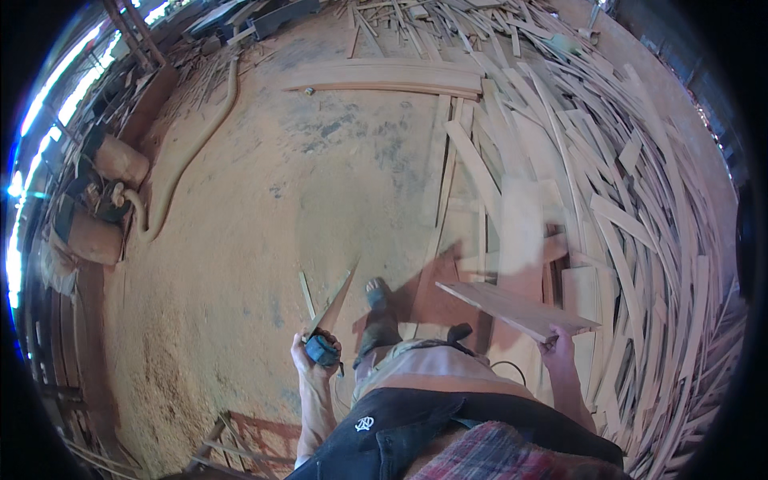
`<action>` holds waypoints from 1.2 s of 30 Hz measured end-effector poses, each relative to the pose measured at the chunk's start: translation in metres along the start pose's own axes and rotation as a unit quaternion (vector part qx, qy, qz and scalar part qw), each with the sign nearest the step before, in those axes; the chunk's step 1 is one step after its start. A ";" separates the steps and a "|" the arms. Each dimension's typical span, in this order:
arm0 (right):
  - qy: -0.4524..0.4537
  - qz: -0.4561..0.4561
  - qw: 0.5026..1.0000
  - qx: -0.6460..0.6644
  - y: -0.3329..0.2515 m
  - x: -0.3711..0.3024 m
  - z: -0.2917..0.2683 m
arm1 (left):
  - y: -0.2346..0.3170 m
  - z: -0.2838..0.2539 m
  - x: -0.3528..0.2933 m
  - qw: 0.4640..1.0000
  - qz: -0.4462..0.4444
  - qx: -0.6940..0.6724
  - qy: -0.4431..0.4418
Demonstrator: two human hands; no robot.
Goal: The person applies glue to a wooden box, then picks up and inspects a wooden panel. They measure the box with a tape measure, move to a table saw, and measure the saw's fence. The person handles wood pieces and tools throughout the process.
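Observation:
At the lower middle, my left hand (317,354) is closed around a teal-and-black tape measure (322,350). A tapering tan piece (333,301) rises from the same hand to a point. Whether it is a thin piece of wood or the drawn-out tape, I cannot tell. My right hand (555,344) grips the near right end of a flat wooden board (520,310) from below. The board reaches out to the left, off the floor, and its underside hides most of the fingers. My foot (375,292) stands on the floor between the two hands.
Loose planks and offcuts (616,216) cover the right side and the far end. Long boards (392,76) lie across the floor ahead. At the left are a curved hose (188,160) and two drum-like containers (90,234). Sawdust coats the floor (240,208).

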State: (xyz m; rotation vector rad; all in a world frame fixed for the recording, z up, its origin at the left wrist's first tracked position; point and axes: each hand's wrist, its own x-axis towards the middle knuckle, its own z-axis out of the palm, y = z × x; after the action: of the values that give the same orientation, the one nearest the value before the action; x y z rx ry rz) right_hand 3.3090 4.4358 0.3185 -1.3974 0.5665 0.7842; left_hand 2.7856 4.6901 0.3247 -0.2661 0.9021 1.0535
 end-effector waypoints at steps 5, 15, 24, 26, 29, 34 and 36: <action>0.000 -0.014 1.000 -0.009 -0.019 0.017 0.199 | 0.091 0.127 0.143 0.997 -0.050 0.009 0.049; 0.016 -0.013 0.998 -0.055 -0.080 0.156 0.586 | 0.245 0.373 0.407 0.996 0.079 -0.031 0.042; 0.015 0.033 0.995 -0.092 -0.169 0.283 0.985 | 0.375 0.638 0.610 0.969 0.138 -0.200 -0.036; -0.021 0.026 0.993 -0.112 -0.200 0.308 1.079 | 0.401 0.698 0.672 0.966 0.141 -0.210 -0.047; -0.029 0.015 0.994 -0.104 -0.215 0.346 1.190 | 0.435 0.764 0.763 0.972 0.157 -0.174 -0.027; -0.033 -0.024 0.998 -0.055 -0.226 0.407 1.385 | 0.504 0.909 0.944 0.989 0.117 -0.075 0.054; -0.020 -0.025 0.998 -0.054 -0.243 0.415 1.463 | 0.532 0.978 1.005 0.991 0.102 -0.063 0.055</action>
State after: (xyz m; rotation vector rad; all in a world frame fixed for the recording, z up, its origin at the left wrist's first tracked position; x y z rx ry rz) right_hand 3.6163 5.9449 0.3230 -1.4854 0.4618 0.8106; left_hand 3.0293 6.1696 0.2990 -0.3445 0.9776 1.2969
